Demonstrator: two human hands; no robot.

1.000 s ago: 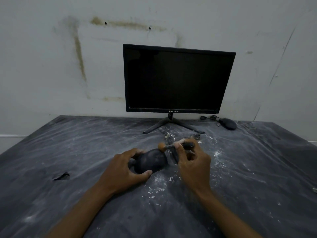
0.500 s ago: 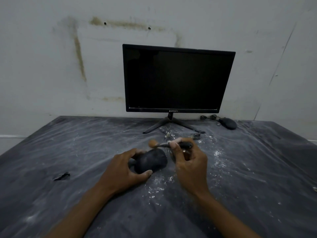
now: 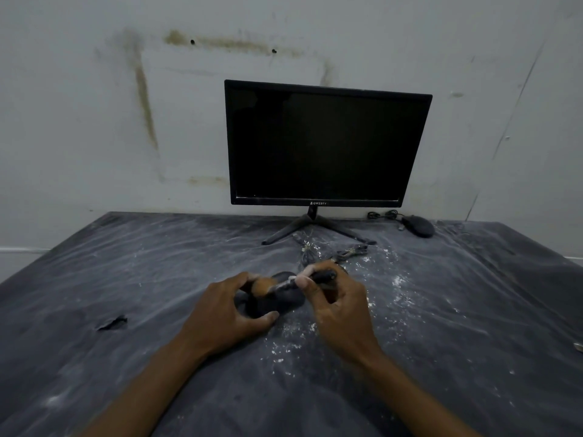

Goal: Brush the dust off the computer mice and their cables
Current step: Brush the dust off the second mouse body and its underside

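The left hand (image 3: 225, 313) curls round a rounded black mouse (image 3: 277, 302) on the dusty, plastic-covered tabletop (image 3: 126, 279), hiding much of it. The right hand (image 3: 339, 305) pinches a slim brush (image 3: 293, 280), its soft tan bristles on the mouse's top. A tangled, powder-flecked cable (image 3: 345, 252) lies behind; a second mouse (image 3: 418, 226) sits beside the monitor (image 3: 325, 143).

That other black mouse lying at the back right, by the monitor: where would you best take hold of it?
Probably the black mouse by its two long sides, coming down from above: its rounded back faces up, and its coiled cable trails off to the left, leaving the sides free.
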